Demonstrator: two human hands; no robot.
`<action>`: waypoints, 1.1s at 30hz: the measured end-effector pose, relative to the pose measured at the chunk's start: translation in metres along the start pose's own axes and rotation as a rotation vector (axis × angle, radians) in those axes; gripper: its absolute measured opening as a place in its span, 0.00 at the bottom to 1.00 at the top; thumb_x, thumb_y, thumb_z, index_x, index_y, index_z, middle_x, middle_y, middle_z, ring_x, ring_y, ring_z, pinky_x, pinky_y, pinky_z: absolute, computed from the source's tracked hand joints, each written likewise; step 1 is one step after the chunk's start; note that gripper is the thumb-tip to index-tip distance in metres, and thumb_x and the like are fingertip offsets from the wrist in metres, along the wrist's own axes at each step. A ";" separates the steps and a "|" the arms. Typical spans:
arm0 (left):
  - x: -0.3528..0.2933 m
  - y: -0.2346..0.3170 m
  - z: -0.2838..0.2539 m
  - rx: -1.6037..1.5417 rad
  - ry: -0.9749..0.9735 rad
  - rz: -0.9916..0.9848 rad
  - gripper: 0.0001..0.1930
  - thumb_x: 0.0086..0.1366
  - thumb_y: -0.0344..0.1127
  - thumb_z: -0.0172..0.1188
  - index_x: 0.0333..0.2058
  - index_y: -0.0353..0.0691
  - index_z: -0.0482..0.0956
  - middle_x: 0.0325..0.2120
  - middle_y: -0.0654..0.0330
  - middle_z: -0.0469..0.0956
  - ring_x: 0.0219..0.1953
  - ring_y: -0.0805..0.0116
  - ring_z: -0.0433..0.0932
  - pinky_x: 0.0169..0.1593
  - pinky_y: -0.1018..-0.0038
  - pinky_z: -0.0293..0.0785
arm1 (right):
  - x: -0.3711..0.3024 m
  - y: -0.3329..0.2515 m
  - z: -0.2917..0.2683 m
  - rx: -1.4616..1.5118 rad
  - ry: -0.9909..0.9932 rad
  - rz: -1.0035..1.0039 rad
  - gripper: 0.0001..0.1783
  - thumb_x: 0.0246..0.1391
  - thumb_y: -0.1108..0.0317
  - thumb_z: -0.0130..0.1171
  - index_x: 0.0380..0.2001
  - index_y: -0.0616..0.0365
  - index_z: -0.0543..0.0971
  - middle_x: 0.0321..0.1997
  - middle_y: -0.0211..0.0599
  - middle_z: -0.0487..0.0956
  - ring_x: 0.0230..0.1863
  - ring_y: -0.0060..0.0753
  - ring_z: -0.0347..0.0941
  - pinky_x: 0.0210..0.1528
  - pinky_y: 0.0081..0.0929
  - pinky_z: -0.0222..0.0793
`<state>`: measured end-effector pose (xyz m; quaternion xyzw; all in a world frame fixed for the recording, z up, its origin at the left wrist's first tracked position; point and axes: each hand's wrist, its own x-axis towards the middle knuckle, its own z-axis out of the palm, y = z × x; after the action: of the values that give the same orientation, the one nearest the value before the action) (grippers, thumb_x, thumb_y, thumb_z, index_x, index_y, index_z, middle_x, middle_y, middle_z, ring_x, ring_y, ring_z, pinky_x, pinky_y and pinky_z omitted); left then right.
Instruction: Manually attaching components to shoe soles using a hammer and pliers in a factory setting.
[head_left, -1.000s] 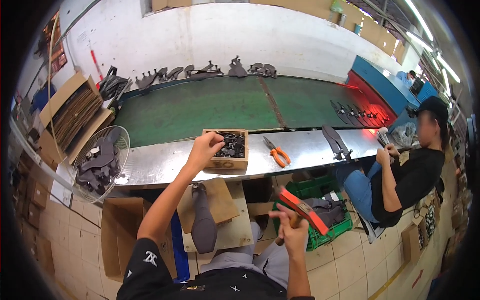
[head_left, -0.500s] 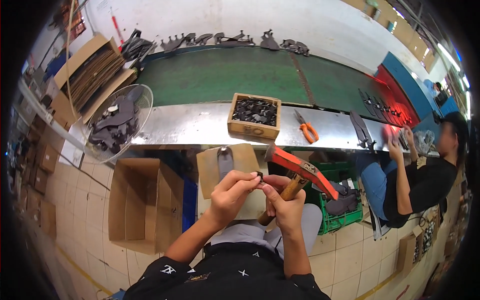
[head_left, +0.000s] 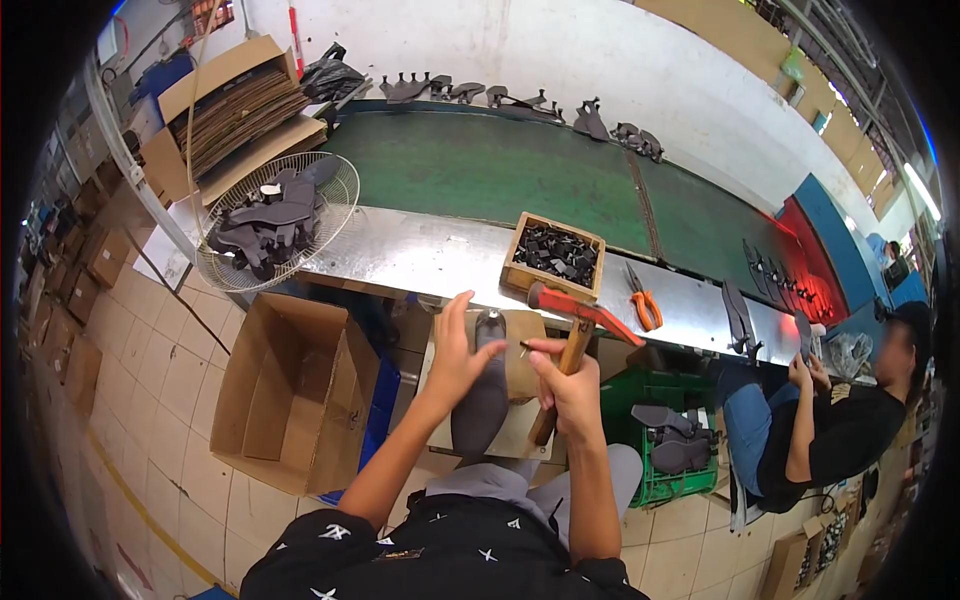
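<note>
Left of the sole (head_left: 480, 408), the left hand (head_left: 455, 360) is spread, gripping nothing. The sole lies on a board (head_left: 526, 380). Right of the sole, the right hand's (head_left: 575, 392) curled fingers pinch a bit (head_left: 525, 346) and grip a hammer (head_left: 576, 348).

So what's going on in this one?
A person's right hand holds a hammer and pinches a small dark piece. The left hand is open beside a dark sole. A wooden box of small dark pieces stands on the metal bench; a co-worker is off to the right.
</note>
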<state>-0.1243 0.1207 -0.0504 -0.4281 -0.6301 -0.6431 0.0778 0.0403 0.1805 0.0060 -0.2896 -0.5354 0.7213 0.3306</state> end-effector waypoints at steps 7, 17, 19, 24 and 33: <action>0.013 -0.043 0.007 0.134 -0.459 -0.128 0.14 0.58 0.43 0.68 0.40 0.44 0.84 0.36 0.58 0.84 0.44 0.60 0.79 0.60 0.61 0.60 | 0.056 0.006 -0.001 -0.293 -0.070 -0.074 0.12 0.55 0.70 0.67 0.40 0.66 0.81 0.20 0.23 0.73 0.13 0.11 0.61 0.14 0.14 0.53; 0.001 -0.040 0.000 0.087 -0.416 -0.082 0.15 0.54 0.42 0.71 0.37 0.41 0.85 0.35 0.58 0.84 0.44 0.60 0.80 0.62 0.61 0.59 | 0.075 0.014 -0.003 -0.576 -0.231 -0.182 0.10 0.53 0.81 0.64 0.41 0.69 0.80 0.41 0.35 0.83 0.41 0.25 0.80 0.44 0.24 0.77; 0.000 -0.045 -0.001 0.074 -0.447 -0.082 0.15 0.53 0.41 0.72 0.38 0.41 0.85 0.35 0.58 0.84 0.46 0.60 0.80 0.63 0.61 0.59 | 0.072 0.013 0.000 -0.449 -0.268 -0.242 0.10 0.53 0.83 0.63 0.41 0.70 0.80 0.41 0.37 0.82 0.41 0.26 0.81 0.44 0.25 0.78; 0.003 -0.041 0.002 0.084 -0.439 -0.038 0.15 0.50 0.38 0.73 0.36 0.38 0.84 0.35 0.54 0.84 0.43 0.56 0.80 0.58 0.60 0.64 | 0.070 0.019 -0.012 -0.731 -0.325 -0.457 0.12 0.52 0.84 0.62 0.42 0.70 0.80 0.41 0.39 0.82 0.42 0.30 0.82 0.44 0.26 0.78; 0.014 -0.019 -0.003 -0.131 -0.463 -0.272 0.15 0.51 0.36 0.72 0.37 0.36 0.86 0.29 0.53 0.83 0.31 0.64 0.81 0.39 0.71 0.75 | 0.062 0.001 -0.007 -0.961 -0.264 -0.613 0.16 0.53 0.76 0.64 0.46 0.64 0.79 0.35 0.41 0.81 0.32 0.40 0.77 0.37 0.28 0.72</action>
<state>-0.1459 0.1280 -0.0552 -0.4794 -0.6399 -0.5719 -0.1833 0.0070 0.2333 -0.0003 -0.1468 -0.8984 0.2991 0.2862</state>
